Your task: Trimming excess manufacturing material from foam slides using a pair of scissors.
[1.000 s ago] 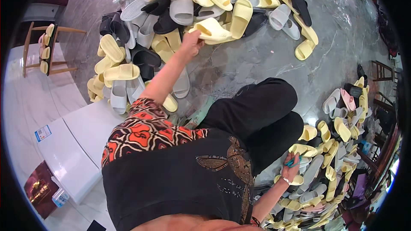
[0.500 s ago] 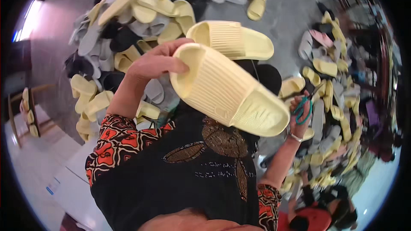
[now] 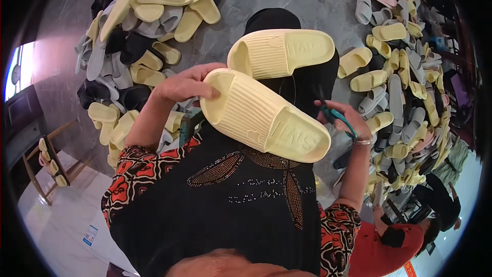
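My left hand (image 3: 187,86) is closed on the toe end of a pale yellow slipper (image 3: 246,110), thumb inside the opening, ribbed strap facing up. Just beyond lies a second yellow slipper (image 3: 279,54), partly overlapped by the first, over my black-clad lap. Whether my hidden left fingers also touch it, I cannot tell. A thin line, perhaps a thread, shows between the two. To the right, my right hand (image 3: 353,118) grips teal-handled scissors (image 3: 342,119) close to the near slipper's heel. The dark blades are blurred.
Heaps of yellow, grey and black slippers lie on the grey floor, one pile (image 3: 148,31) at left and another (image 3: 405,82) at right. A wooden rack (image 3: 48,161) with slippers stands far left. Another person in red (image 3: 389,249) is at lower right.
My right hand has moved left and up with the scissors, nearer the slippers. The two slippers have spread slightly apart and sit a little lower and flatter. The view has shifted.
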{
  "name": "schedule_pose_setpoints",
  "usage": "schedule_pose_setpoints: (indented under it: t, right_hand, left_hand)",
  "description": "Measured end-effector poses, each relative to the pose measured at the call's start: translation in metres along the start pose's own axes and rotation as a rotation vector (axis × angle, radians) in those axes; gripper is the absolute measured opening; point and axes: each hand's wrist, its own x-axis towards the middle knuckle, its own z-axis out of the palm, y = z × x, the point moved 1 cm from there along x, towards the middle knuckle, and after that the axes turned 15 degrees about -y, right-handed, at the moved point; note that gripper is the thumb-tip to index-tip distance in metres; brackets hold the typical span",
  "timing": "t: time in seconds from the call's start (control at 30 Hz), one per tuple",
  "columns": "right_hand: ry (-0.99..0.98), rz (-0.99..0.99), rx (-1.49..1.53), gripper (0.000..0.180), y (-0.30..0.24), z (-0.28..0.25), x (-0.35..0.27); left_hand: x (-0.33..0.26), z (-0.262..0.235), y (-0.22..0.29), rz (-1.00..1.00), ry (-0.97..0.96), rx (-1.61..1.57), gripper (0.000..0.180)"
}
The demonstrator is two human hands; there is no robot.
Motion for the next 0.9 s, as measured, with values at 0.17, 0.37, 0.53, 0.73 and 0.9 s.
schedule_pose_setpoints:
  t: [0.17, 0.37, 0.53, 0.73, 0.9]
  right_hand:
    - [-0.279, 0.060, 0.073, 0.092, 0.006, 0.001, 0.033]
    - [-0.506, 0.005, 0.102, 0.093, -0.021, 0.003, 0.060]
    - [-0.116, -0.363, 0.264, 0.087, -0.017, -0.022, 0.026]
    - [0.205, -0.701, 0.491, 0.081, -0.017, -0.033, 0.018]
    - [0.487, -0.718, 0.337, 0.071, -0.023, -0.004, 0.039]
  left_hand:
    - [-0.018, 0.016, 0.002, -0.005, 0.062, -0.101, 0.040]
    - [-0.023, 0.020, -0.002, -0.021, 0.097, -0.085, 0.037]
    - [-0.040, 0.004, -0.004, 0.030, 0.068, -0.039, 0.040]
    - [-0.030, 0.006, 0.032, 0.609, 0.422, -0.179, 0.042]
    - [0.011, 0.016, 0.060, 0.863, 0.487, -0.077, 0.030]
